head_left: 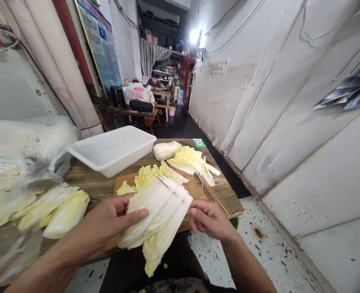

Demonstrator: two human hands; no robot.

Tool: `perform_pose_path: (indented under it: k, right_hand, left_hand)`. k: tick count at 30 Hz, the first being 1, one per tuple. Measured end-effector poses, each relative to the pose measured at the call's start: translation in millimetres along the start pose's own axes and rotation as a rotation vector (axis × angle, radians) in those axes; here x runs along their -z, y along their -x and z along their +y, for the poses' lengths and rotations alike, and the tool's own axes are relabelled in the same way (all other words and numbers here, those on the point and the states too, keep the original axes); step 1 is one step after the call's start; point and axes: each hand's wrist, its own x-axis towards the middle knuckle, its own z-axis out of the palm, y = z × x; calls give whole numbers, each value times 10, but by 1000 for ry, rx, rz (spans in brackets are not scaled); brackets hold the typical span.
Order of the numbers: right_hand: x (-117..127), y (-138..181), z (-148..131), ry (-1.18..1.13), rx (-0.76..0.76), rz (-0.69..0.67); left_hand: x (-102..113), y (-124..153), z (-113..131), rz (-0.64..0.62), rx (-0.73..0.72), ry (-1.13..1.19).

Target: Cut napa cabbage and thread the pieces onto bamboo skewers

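A fanned stack of napa cabbage leaves [155, 211] is up in front of the person, over the near edge of the cutting board [123, 181], between the two hands. Its long axis slants: pale stem ends up toward the right hand [209, 216], a frilly yellow-green tip hanging down toward the lap. The left hand [114, 217] has the stack clasped at its left side, thumb flat on top. The right hand is curled at the stem corner, thumb and forefinger right by the edge; whether they truly pinch it, I can't tell. Both hands are close, the left lying further over the leaves.

Beyond them on the wooden table [102, 185] sit a white plastic tub [114, 148], a pale cabbage heart [167, 150] and loose cabbage leaves [187, 160], with thin wooden sticks [215, 197] along the right side. At left, a cut cabbage piece [66, 213] lies beside a clear plastic bag [42, 140], blurred and cut off by the view.

The left fingers under the stack are hidden, and a curved grey object [200, 181] by the sticks is hard to make out.
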Motion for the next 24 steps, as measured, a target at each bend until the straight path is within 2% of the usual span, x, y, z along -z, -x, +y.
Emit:
perform_pose_path:
  k: [5, 8, 12, 15, 19, 21, 24]
  right_hand:
    - [30, -9, 146, -81, -63, 95]
    - [53, 55, 178, -71, -91, 76]
    - [58, 166, 137, -21, -131, 1]
    - [39, 258, 29, 83, -125, -77]
    - [26, 357, -131, 149, -121, -153]
    - [44, 361, -155, 121, -148, -198]
    - [82, 271, -91, 17, -226, -238]
  left_hand:
    - [-202, -42, -202, -155, 96, 295]
    - [-241, -99, -224, -215, 144, 376]
    - [-240, -151, -150, -40, 80, 323]
    - [-255, -108, -78, -37, 48, 137]
    - [-315, 28, -59, 128, 6, 15]
    - [-366, 88, -128, 120, 34, 29]
    - [-458, 122, -320, 10, 88, 83]
